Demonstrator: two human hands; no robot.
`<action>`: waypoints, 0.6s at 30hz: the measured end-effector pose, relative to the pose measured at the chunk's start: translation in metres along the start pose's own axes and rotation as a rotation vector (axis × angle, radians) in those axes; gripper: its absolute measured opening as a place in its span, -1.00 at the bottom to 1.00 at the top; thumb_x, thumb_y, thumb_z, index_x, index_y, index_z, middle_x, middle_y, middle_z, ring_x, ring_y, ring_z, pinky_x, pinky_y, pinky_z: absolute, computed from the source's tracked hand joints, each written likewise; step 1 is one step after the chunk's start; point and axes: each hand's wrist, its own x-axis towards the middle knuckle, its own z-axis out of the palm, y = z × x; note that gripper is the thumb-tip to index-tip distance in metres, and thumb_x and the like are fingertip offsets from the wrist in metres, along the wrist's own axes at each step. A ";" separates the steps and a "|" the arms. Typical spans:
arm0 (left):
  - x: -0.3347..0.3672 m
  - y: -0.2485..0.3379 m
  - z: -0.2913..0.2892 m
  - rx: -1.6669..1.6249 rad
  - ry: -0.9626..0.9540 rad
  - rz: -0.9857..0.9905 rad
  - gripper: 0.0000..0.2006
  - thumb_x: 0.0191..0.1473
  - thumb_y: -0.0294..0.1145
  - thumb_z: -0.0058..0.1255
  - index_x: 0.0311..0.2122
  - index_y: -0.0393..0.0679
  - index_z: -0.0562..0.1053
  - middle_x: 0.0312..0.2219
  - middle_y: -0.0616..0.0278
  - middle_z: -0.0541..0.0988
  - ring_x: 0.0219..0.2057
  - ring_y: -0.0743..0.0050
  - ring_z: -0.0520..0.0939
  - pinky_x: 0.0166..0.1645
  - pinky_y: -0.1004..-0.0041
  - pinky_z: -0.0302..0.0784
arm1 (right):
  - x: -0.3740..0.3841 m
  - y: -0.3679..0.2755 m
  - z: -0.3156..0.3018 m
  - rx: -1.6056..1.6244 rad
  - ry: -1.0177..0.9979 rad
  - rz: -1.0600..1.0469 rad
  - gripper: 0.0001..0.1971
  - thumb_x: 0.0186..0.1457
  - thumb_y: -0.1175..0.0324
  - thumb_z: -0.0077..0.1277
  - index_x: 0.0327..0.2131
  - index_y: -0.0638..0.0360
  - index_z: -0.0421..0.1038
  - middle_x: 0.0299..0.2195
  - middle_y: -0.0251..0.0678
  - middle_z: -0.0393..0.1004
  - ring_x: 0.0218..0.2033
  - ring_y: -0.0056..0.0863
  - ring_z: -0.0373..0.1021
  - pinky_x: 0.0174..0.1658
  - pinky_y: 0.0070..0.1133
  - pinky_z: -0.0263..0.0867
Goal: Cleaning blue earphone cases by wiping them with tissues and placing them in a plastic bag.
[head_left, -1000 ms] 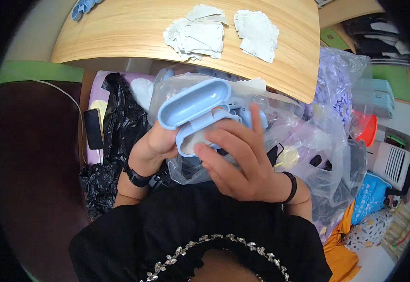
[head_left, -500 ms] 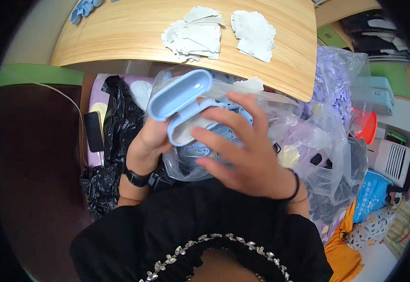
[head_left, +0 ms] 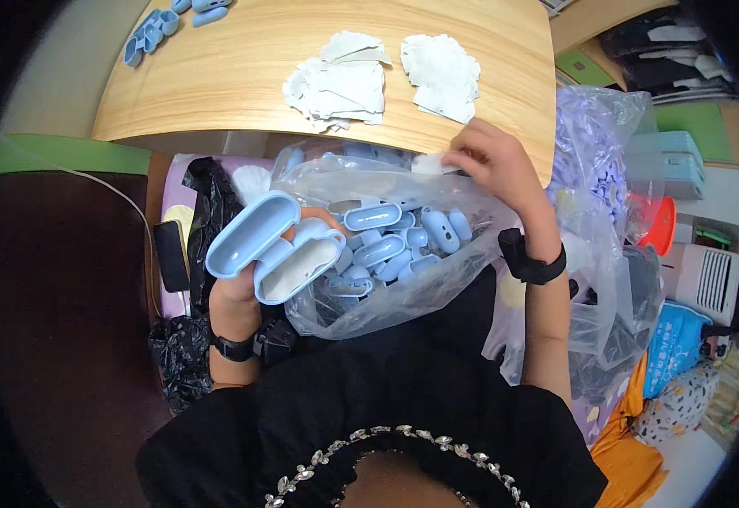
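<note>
My left hand (head_left: 237,292) grips a light blue, two-part earphone case cover (head_left: 255,237), its two halves spread apart and hollow sides up. A white sheet piece (head_left: 300,269) lies inside the nearer right half; the other half holds nothing. At the table's front edge, the fingers of my right hand (head_left: 498,166) are pinched on a small white sheet piece (head_left: 430,164). Between my arms, a clear plastic bag (head_left: 327,317) contains many similar blue case covers (head_left: 380,250).
Two piles of ragged white sheets (head_left: 344,89) lie on the wooden table (head_left: 242,76), with more blue covers (head_left: 151,35) at its far left. A phone (head_left: 171,256) and black plastic bag (head_left: 209,190) are left. On the right stand a bag of purple pieces (head_left: 594,152) and a red container (head_left: 660,224).
My right hand has left the case cover and moved up and right to the table edge. My left hand has carried the cover left and down, nearer me.
</note>
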 end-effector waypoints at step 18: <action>0.049 0.017 0.043 -0.343 -0.028 -0.125 -0.52 0.06 -0.03 -0.15 -0.34 -0.40 0.25 -0.79 0.34 0.17 -0.87 0.65 0.03 -0.83 0.63 -0.05 | 0.108 -0.065 0.045 0.001 0.140 -0.298 -0.78 -0.12 0.33 0.15 -0.42 0.29 0.45 -0.47 -0.19 0.42 -0.44 -0.33 0.40 -0.33 -0.53 0.32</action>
